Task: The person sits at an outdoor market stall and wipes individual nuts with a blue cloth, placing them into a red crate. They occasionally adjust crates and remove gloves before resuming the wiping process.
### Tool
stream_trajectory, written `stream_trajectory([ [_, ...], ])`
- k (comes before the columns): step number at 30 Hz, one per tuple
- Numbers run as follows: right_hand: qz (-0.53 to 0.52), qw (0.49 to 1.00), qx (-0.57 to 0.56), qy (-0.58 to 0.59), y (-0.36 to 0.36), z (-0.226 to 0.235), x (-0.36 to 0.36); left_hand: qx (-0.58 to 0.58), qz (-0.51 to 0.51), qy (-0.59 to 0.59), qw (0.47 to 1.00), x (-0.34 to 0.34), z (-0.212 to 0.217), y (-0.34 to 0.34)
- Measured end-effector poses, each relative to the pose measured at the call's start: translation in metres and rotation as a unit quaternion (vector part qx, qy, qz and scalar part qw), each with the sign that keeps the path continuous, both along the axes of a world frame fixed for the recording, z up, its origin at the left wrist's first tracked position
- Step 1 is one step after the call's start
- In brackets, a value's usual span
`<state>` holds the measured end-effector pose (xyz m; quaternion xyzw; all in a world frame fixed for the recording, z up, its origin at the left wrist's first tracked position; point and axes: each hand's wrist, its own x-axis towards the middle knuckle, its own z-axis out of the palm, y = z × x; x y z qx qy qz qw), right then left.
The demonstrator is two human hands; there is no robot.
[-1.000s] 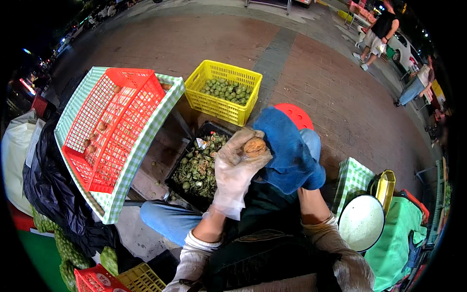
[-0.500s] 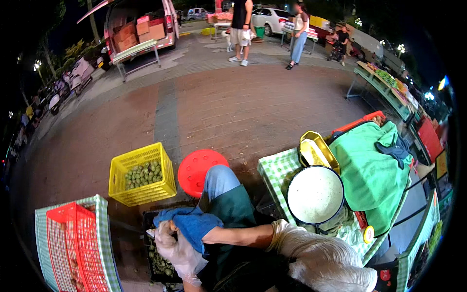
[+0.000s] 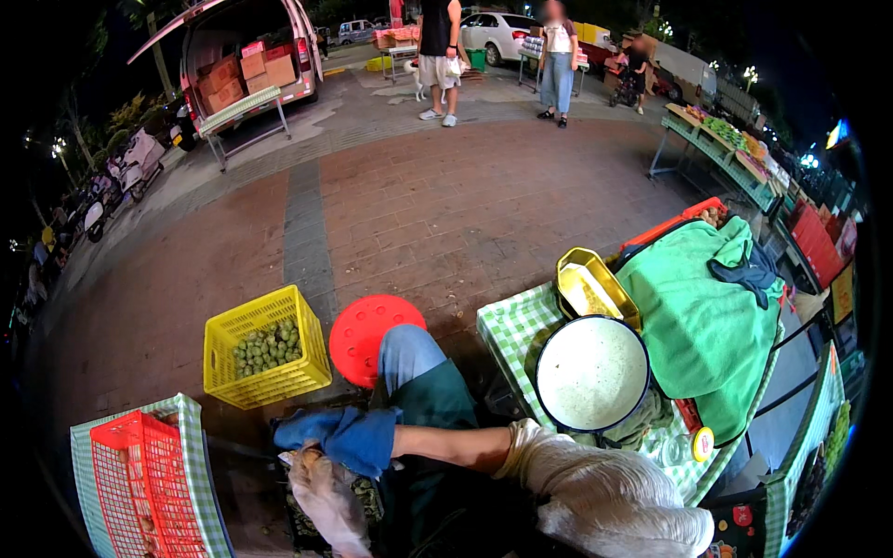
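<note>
My right hand (image 3: 312, 431) is in a loose blue glove or cloth wrap, its forearm reaching across from the lower right in a white sleeve. Close below it is my left hand (image 3: 321, 488), in a thin whitish translucent glove, its fingers curled in near the blue covering. What lies between the hands is too small and hidden to name. Both hands are over a dark crate (image 3: 302, 521) of small greenish round fruits, which they partly cover. A dark green apron (image 3: 433, 400) lies over my knee.
Left of a red round stool (image 3: 372, 325) is a yellow crate (image 3: 270, 386) of green round fruits. A red basket (image 3: 139, 474) stands on a checked table at lower left. At right, another checked table (image 3: 512, 321) bears a white basin (image 3: 595, 372), a gold tray (image 3: 628, 302) and green cloth (image 3: 698, 325).
My right hand in blue has moved left and slightly down, its forearm now straighter. My left hand has shifted down. The view has tilted a little, and a person in the background has turned.
</note>
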<state>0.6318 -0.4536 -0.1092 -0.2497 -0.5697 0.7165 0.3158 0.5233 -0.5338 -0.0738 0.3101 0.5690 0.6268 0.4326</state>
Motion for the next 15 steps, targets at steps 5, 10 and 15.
stream_trajectory([
  [5, 0.01, 0.972, 0.232, -0.021, -0.001, 0.011, -0.018, -0.039, -0.013, 0.477, 0.878, -0.009, -0.015, 0.001],
  [10, -0.027, 0.978, 0.175, 0.106, -0.012, -0.009, -0.037, -0.095, 0.065, 0.344, 0.932, -0.016, -0.033, 0.004],
  [15, -0.115, 0.977, 0.179, -0.034, -0.011, -0.063, -0.053, -0.062, -0.017, 0.114, 0.991, 0.002, -0.008, -0.001],
])
